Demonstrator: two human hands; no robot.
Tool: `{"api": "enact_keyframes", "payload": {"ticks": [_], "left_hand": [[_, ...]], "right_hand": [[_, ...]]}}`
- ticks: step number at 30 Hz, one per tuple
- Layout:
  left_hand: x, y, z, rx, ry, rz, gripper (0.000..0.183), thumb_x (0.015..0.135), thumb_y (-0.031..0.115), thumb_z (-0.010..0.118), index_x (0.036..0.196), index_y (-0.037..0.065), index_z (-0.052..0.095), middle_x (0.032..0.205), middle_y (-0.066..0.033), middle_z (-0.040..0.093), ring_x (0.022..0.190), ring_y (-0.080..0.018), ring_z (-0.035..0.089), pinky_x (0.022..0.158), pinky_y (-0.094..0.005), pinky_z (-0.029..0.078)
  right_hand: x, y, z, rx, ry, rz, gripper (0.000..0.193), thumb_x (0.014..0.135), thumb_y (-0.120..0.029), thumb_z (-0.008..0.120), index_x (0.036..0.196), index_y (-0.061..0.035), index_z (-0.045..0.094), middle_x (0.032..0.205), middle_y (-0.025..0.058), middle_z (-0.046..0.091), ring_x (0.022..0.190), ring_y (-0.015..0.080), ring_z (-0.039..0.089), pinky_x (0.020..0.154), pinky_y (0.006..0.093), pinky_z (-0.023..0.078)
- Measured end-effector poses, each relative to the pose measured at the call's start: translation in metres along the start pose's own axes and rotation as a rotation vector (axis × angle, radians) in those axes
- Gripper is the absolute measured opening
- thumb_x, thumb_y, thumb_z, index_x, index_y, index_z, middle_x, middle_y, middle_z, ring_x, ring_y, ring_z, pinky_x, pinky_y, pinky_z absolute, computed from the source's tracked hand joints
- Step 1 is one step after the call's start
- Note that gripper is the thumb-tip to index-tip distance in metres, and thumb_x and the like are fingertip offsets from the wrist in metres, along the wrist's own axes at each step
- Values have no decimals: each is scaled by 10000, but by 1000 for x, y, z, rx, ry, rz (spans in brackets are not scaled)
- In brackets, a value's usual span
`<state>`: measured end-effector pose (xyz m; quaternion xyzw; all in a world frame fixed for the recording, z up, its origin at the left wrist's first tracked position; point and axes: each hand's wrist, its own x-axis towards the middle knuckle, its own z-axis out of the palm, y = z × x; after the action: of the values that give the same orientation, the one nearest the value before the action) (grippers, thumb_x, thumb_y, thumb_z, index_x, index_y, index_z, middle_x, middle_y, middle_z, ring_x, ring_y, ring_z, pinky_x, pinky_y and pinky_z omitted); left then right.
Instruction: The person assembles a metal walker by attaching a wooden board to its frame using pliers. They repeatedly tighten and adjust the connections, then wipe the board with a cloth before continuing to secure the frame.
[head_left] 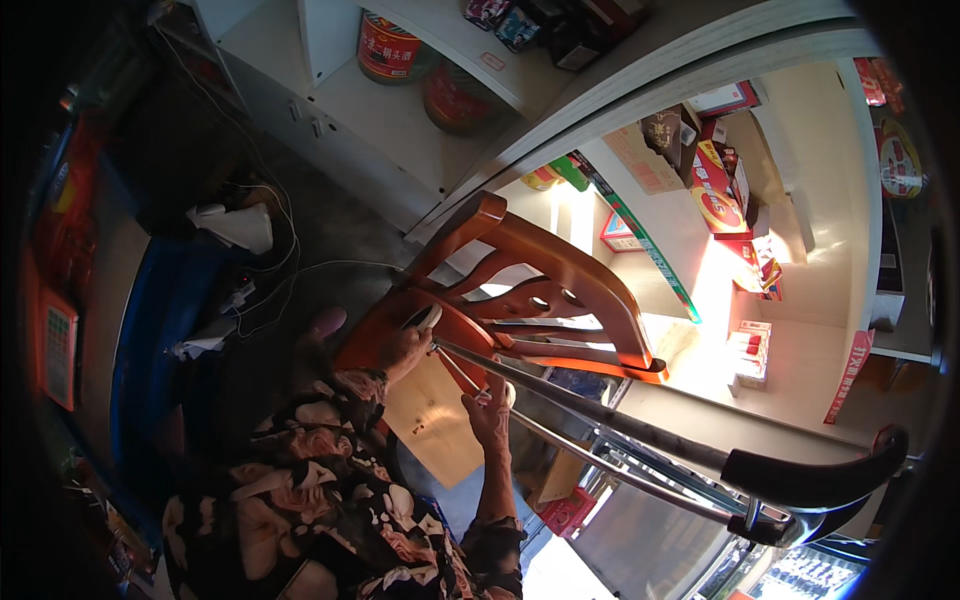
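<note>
A metal-tube frame (pixel 590 405) with a black curved grip runs from between my hands toward the lower right. My left hand (pixel 402 355) closes at the near end of its tubes, by a small pale-rimmed round thing (pixel 430 318); the exact hold is partly hidden. My right hand (pixel 490 415) is wrapped at the lower tube, next to a small white round piece (pixel 510 394). Beneath both hands lies a light wooden board (pixel 437 445) with a few small brown bits on it. The reddish-brown wooden chair (pixel 570 285) stands just beyond, its slatted back toward the shelves.
White shelving (pixel 820 150) on the right holds boxes and packets. Big red-labelled jars (pixel 390 48) sit in the cabinet above. White cables (pixel 295 235) trail over the floor at left, near a blue bin-like thing (pixel 165 310). A glass case (pixel 650 530) stands at lower right.
</note>
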<state>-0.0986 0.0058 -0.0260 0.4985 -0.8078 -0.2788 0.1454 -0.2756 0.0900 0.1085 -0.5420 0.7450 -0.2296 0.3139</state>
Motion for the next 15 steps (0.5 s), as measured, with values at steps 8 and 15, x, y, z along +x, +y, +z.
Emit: {"api": "enact_keyframes", "payload": {"ticks": [8, 15], "left_hand": [[-31, -18, -7, 70, 95, 18, 227, 817, 303, 586, 894, 91, 613, 676, -116, 536, 575, -282, 601, 477, -390, 485], [-39, -22, -2, 116, 64, 36, 150, 789, 215, 586, 841, 75, 582, 617, -67, 511, 497, -238, 568, 418, -370, 463]], "right_hand": [[72, 20, 51, 618, -308, 409, 333, 861, -124, 571, 1153, 36, 579, 877, 57, 648, 683, 100, 593, 572, 239, 486], [93, 63, 109, 351, -444, 243, 323, 858, -139, 557, 1129, 34, 586, 823, 54, 638, 625, 110, 581, 502, 269, 475]]}}
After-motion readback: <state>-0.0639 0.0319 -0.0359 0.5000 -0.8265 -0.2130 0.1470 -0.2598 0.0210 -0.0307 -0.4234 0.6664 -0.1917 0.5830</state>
